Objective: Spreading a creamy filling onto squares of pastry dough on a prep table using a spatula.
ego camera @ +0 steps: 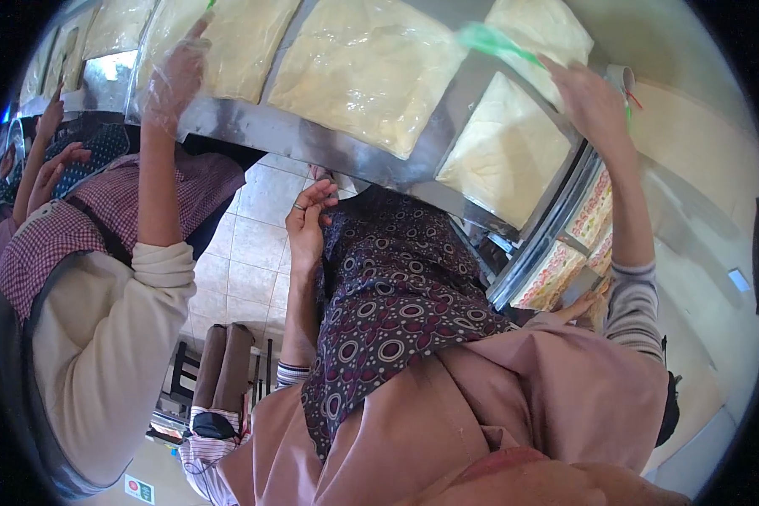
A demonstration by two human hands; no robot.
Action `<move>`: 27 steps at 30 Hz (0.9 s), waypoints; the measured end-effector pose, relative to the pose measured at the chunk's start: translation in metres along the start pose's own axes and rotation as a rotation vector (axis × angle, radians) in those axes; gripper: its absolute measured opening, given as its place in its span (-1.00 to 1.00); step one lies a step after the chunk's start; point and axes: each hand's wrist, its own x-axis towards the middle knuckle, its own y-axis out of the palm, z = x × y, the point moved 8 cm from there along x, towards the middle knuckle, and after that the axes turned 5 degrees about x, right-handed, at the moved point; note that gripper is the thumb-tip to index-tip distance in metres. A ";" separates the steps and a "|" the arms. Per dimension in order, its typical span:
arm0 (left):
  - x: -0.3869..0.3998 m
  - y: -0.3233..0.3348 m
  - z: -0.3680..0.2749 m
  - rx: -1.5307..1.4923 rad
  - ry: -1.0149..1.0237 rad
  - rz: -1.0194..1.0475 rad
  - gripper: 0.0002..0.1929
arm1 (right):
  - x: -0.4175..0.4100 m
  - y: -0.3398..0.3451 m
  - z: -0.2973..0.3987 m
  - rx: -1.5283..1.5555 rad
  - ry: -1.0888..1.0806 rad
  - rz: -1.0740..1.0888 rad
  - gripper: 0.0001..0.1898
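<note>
At the upper right, my right hand (585, 95) grips a green-handled tool (503, 43); its head is blurred, so its kind is unclear. It is over pale, flat dough-like slabs on a metal table. One large slab (364, 69) with a glossy, film-like surface lies in the middle. A smaller slab (506, 152) is nearest the table's right corner, and another (544, 31) lies beyond it, partly behind the tool. My left hand (310, 212) hangs below the table's near edge, fingers loosely curled with a ring on one, and holds nothing that I can see.
A co-worker's gloved hand (177, 76) is over another slab (240, 44) at the left, holding something green. More co-workers' hands (54, 114) show at the far left. The metal table edge (329, 142) runs before me. Patterned trays or packs (550, 272) stand at the right, near another person's hand (579, 307).
</note>
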 end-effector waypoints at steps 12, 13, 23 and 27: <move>-0.001 -0.003 0.010 -0.014 0.022 -0.013 -0.65 | 0.010 -0.008 0.023 -0.009 -0.111 0.047 -0.53; -0.003 -0.004 0.014 -0.008 0.008 -0.026 -0.65 | 0.013 -0.016 0.026 0.036 -0.133 -0.019 -0.53; 0.001 -0.004 0.004 -0.040 0.042 -0.021 -0.65 | 0.006 0.013 0.030 0.026 -0.091 0.058 -0.54; 0.003 -0.002 0.008 -0.015 0.003 0.002 -0.65 | 0.001 -0.005 0.031 0.042 -0.080 0.005 -0.54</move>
